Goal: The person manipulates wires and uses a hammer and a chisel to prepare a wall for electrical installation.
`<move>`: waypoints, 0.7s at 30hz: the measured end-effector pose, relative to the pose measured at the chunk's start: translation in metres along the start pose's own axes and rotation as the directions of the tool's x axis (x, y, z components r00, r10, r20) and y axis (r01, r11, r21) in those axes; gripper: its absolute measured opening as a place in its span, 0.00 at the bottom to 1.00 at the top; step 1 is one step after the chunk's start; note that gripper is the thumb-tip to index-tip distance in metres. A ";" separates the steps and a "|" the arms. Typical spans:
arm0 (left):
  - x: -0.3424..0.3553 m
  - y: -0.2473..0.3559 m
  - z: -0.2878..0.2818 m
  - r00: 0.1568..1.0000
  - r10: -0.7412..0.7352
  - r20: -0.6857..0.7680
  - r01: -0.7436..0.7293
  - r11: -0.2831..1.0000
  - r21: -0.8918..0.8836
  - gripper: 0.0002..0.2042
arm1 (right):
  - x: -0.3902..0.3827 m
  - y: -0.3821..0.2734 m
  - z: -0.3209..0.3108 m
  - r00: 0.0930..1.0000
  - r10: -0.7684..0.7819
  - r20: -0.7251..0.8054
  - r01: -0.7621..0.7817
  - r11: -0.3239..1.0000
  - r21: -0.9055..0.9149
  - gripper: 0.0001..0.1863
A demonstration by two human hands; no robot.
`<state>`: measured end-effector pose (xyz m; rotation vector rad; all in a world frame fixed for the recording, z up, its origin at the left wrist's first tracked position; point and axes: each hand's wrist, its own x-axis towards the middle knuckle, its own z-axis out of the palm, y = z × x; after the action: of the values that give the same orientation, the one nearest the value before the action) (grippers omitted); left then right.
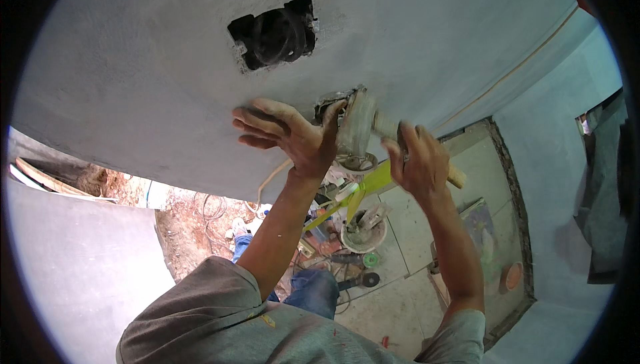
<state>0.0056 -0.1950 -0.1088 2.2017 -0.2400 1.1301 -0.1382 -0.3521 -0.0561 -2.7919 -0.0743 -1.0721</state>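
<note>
My left hand point(293, 139) has its fingers spread along the grey wall point(167, 84), below a rectangular cut-out point(270, 34) with a black lining. Its thumb is beside a second, smaller opening point(327, 107), which is partly covered. A wooden-handled tool point(355, 124) with a broad, pale, plaster-smeared head is in front of this opening. My right hand point(421, 164) is closed around its handle, and the handle's end sticks out past the palm. Whether my left thumb touches the tool's head, I cannot tell.
Beneath my arms stands a round bucket point(380, 241) with grey paste. Yellow-green strips point(377, 179) cross above it. Power tools point(363, 281) and cables lie on the tiled floor point(393, 297). A round orange thing point(513, 276) is at the right. Bare reddish ground point(187, 231) shows at left.
</note>
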 end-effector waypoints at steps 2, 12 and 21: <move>-0.005 0.000 0.000 1.000 0.005 0.020 -0.004 1.000 -0.024 0.64 | 0.003 0.005 0.001 0.994 0.089 0.066 -0.086 0.995 -0.042 0.21; -0.002 -0.003 0.005 1.000 -0.012 -0.001 0.012 1.000 -0.017 0.65 | 0.001 0.000 -0.006 0.995 0.039 0.092 -0.036 0.999 -0.035 0.22; -0.001 -0.004 0.005 1.000 -0.002 -0.022 0.003 0.999 0.051 0.66 | -0.004 -0.002 -0.012 0.995 0.012 0.103 -0.008 1.000 -0.030 0.19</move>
<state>0.0096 -0.1950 -0.1135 2.2321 -0.2014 1.1706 -0.1497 -0.3523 -0.0495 -2.8696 -0.0564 -0.9340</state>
